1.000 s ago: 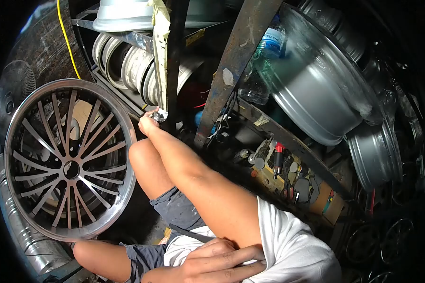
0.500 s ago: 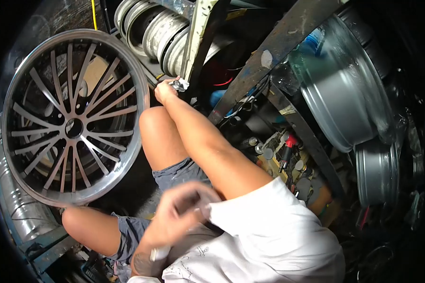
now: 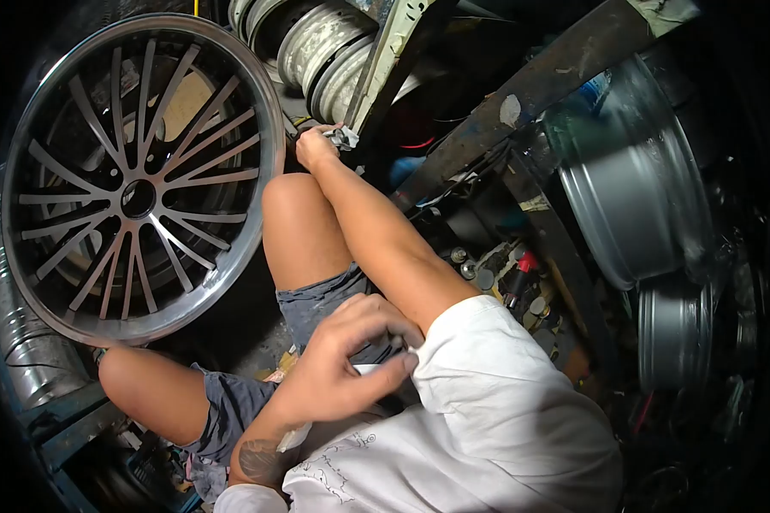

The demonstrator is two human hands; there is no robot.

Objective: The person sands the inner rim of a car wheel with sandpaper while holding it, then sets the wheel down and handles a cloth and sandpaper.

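My left hand (image 3: 351, 359), with a tattooed forearm, reaches across my lap. Its thumb and fingers are closed on the hem of the white shirt sleeve (image 3: 479, 350) on my right upper arm. Stretched out past my knee, my right hand (image 3: 318, 147) is wrapped round a crumpled grey-white wad (image 3: 344, 137), its material too small to make out. Close to the left of that hand stands a large multi-spoke wheel rim (image 3: 137, 198), upright in front of my knees, with a polished lip and dark gaps between its spokes.
Bare steel rims (image 3: 329, 51) lie behind a painted metal post (image 3: 389, 51). A dark slanted beam (image 3: 505, 107) crosses at right, before a plastic-wrapped silver rim (image 3: 633, 188). Below it, a red-and-black tool (image 3: 522, 278) lies among clutter. A blue metal frame (image 3: 85, 427) is at lower left.
My left hand, blurred before, has steadied with its fingertips at the sleeve hem. The view has shifted, so the wheel rim sits higher. My right hand keeps the crumpled wad.
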